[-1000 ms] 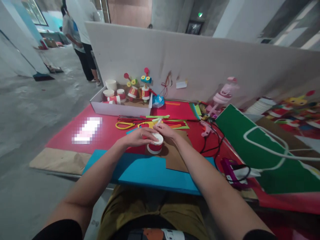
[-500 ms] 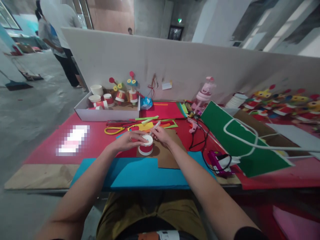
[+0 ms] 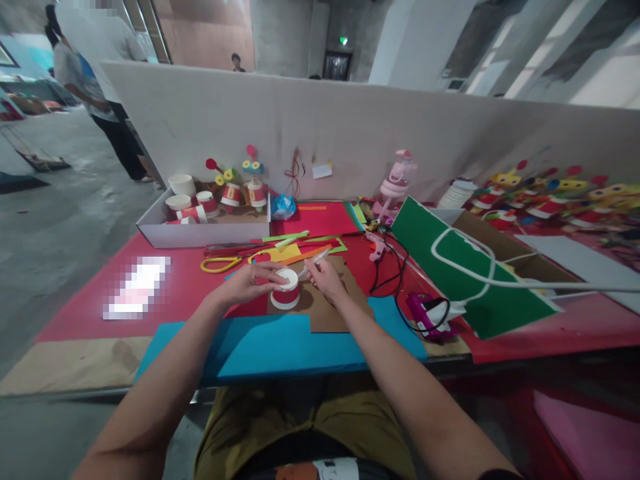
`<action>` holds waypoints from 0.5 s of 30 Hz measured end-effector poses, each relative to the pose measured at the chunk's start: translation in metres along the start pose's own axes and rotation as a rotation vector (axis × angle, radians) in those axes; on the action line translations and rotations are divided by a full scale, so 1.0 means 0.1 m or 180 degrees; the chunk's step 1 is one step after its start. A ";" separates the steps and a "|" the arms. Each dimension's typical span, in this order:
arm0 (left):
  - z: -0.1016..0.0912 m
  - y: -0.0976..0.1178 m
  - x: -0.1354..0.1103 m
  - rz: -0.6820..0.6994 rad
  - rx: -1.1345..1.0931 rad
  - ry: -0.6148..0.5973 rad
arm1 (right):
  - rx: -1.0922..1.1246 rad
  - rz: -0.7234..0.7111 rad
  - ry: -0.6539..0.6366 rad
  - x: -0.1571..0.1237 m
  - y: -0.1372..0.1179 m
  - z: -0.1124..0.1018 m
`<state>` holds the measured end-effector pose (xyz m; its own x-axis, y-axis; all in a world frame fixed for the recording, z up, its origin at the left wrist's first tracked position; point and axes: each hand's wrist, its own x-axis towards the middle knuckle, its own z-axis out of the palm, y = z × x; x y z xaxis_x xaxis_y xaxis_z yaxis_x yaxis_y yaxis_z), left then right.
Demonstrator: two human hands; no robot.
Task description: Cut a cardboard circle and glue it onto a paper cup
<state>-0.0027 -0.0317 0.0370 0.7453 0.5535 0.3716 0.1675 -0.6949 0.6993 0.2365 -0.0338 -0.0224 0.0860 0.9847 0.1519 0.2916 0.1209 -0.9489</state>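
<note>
Red-and-white cup [image 3: 286, 299] upright, just below-left of frame centre.
Left hand [image 3: 251, 283] nearer, fingers over its top, grip unclear; right hand [image 3: 326, 280] pinches white pen-like tool [image 3: 323, 256], long axis slanting down-left toward cup.

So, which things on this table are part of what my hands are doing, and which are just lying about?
In use:
- red-and-white cup, touched by your left hand
- white pen-like tool, in your right hand
- brown cardboard, under the cup

Seemingly just lying about:
- yellow-handled tool
- pink glue gun
- green board
</note>
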 end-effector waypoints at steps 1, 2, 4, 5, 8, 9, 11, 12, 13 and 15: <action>0.00 -0.01 0.00 0.0011 0.0010 -0.0003 | -0.0066 -0.0013 0.0036 -0.02 0.01 -0.02; 0.00 -0.01 0.00 0.0019 0.0011 -0.0016 | -0.0138 -0.0025 0.0078 -0.05 0.02 -0.04; -0.01 -0.02 -0.01 0.0026 0.0006 -0.0054 | -0.0271 -0.0057 0.0174 -0.12 0.03 -0.06; -0.01 -0.03 -0.01 0.0025 0.0004 -0.0068 | -0.0317 -0.0085 0.0237 -0.15 0.03 -0.07; -0.01 -0.04 -0.01 0.0027 0.0014 -0.0065 | -0.0435 -0.0203 0.0469 -0.29 -0.02 -0.05; -0.01 -0.03 -0.01 0.0025 0.0011 -0.0056 | -0.0486 -0.0236 0.0541 -0.33 -0.05 -0.04; -0.01 -0.03 -0.01 -0.0002 0.0015 -0.0041 | -0.0602 -0.0272 0.0628 -0.41 -0.11 -0.02; -0.01 -0.03 -0.01 -0.0020 0.0025 -0.0038 | -0.0658 -0.0285 0.0646 -0.44 -0.15 -0.02; -0.01 -0.03 -0.01 -0.0032 0.0038 -0.0040 | -0.0707 -0.0300 0.0658 -0.47 -0.17 -0.01; -0.01 -0.02 -0.01 -0.0025 0.0054 -0.0055 | -0.0774 -0.0327 0.0685 -0.53 -0.21 -0.01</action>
<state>-0.0047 -0.0302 0.0355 0.7549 0.5511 0.3555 0.1842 -0.6984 0.6916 0.2268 -0.0888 -0.0100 0.2359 0.9166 0.3228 0.5256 0.1591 -0.8357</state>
